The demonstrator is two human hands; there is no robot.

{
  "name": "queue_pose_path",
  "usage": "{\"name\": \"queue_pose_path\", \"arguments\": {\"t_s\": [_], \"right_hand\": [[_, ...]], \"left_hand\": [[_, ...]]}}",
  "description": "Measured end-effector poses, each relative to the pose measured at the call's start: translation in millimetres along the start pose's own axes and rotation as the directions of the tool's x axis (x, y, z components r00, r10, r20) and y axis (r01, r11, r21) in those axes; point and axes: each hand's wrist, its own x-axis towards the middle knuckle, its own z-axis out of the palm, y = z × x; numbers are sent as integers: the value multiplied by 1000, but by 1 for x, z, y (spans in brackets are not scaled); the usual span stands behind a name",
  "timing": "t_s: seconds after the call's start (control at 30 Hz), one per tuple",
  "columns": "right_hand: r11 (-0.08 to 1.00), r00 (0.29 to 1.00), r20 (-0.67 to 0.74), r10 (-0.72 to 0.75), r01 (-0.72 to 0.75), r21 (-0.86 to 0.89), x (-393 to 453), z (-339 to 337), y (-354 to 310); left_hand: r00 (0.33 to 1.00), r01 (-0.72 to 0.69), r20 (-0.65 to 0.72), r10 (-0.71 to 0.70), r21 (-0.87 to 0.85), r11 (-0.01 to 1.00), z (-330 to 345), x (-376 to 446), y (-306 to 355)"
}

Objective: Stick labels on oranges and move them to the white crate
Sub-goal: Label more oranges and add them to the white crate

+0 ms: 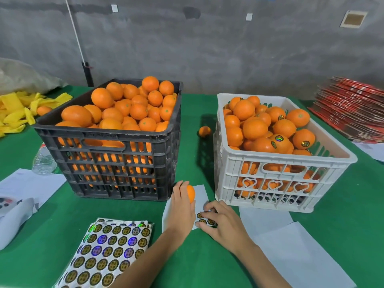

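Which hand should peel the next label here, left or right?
Right, probably. The right hand already has its fingertips on the small label strip by the white crate, while the left hand grips the orange and isn't free.

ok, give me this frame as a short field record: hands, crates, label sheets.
left hand: holds a small orange
right hand: picking at round labels on a nearly used white backing sheet
black plastic crate: heaped with oranges
white plastic crate: holds labelled oranges
full sticker sheets: near left, on green table
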Motion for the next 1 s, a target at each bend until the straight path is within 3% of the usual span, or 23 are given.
{"name": "queue_pose_path", "arguments": {"t_s": [0.23, 0.63, 0.87, 1.0], "right_hand": [[953, 984, -87, 154, -125, 278, 7, 7, -5], [993, 998, -63, 18, -11, 117, 5, 4, -4], [959, 980, -82, 181, -158, 234, 9, 11, -14], [970, 983, -59, 173, -159, 184, 10, 10, -15]], "left_hand": [[999, 17, 39, -11, -140, 990, 2, 2, -7], [999, -7, 31, 12, -150, 989, 1, 0, -12], [999, -10, 35, 18, -196, 980, -2, -1, -12], [999, 0, 46, 10, -209, 978, -4, -2, -13]]}}
